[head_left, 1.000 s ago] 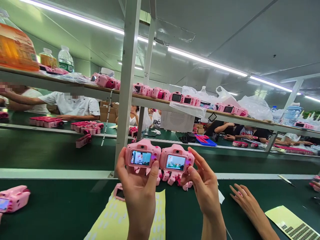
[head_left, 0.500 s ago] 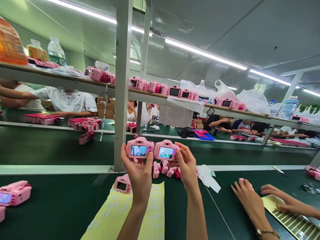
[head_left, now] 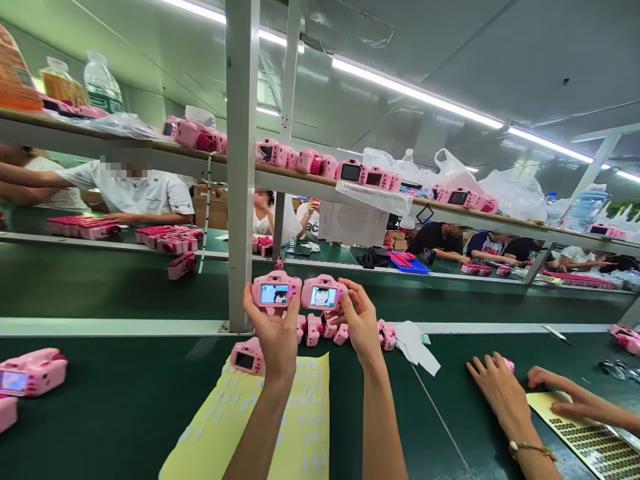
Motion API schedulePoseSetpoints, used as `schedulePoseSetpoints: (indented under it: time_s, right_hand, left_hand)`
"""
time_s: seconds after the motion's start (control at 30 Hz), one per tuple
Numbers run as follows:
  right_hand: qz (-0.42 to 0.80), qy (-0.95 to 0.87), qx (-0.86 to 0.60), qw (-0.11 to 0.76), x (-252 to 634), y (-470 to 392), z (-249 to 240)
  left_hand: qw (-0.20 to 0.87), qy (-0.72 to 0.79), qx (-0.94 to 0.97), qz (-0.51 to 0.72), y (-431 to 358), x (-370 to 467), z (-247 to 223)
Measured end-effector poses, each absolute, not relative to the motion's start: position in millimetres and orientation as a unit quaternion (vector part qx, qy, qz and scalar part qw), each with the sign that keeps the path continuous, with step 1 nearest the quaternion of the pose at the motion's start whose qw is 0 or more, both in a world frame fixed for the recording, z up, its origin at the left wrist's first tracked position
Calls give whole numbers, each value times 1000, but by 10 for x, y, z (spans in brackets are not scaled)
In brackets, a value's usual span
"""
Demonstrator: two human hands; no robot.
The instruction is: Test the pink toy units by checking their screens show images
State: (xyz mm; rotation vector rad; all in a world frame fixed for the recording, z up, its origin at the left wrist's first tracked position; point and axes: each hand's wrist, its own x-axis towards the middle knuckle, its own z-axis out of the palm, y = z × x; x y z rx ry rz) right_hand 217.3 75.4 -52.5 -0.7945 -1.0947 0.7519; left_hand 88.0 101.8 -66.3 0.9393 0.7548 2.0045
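Note:
My left hand [head_left: 274, 337] is closed around a pink toy camera [head_left: 277, 292], its lit screen facing me. Beside it, a second pink toy camera [head_left: 323, 293] is gripped at its right side by my right hand [head_left: 359, 320]; its screen is lit too and shows a face-like picture. Both are held up side by side over the green bench. Below them lies a yellow sticker sheet [head_left: 240, 427] with rows of small pale labels. Another pink camera [head_left: 247, 358] with a dark screen rests on the sheet's top edge, partly behind my left wrist.
Several pink cameras [head_left: 314, 329] stand behind my hands, with white paper [head_left: 416, 343] alongside. More cameras [head_left: 33, 373] lie at left. On the right, a co-worker's hands [head_left: 500, 393] are near a black-printed label sheet [head_left: 590, 433]. A metal post [head_left: 241, 167] and loaded shelf [head_left: 300, 183] rise ahead.
Both cameras have shifted slightly left and up, and the right one's screen picture changed from a room scene to a face-like picture. The view tilted a little. The co-worker's hands moved slightly.

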Motion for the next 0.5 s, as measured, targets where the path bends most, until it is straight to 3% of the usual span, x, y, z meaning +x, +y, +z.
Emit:
schedulePoseSetpoints:
  time_s: [0.5]
  right_hand:
    - [327, -501, -366, 713, 2212, 742, -530]
  left_hand:
    - [380, 296, 367, 796, 971, 914, -593]
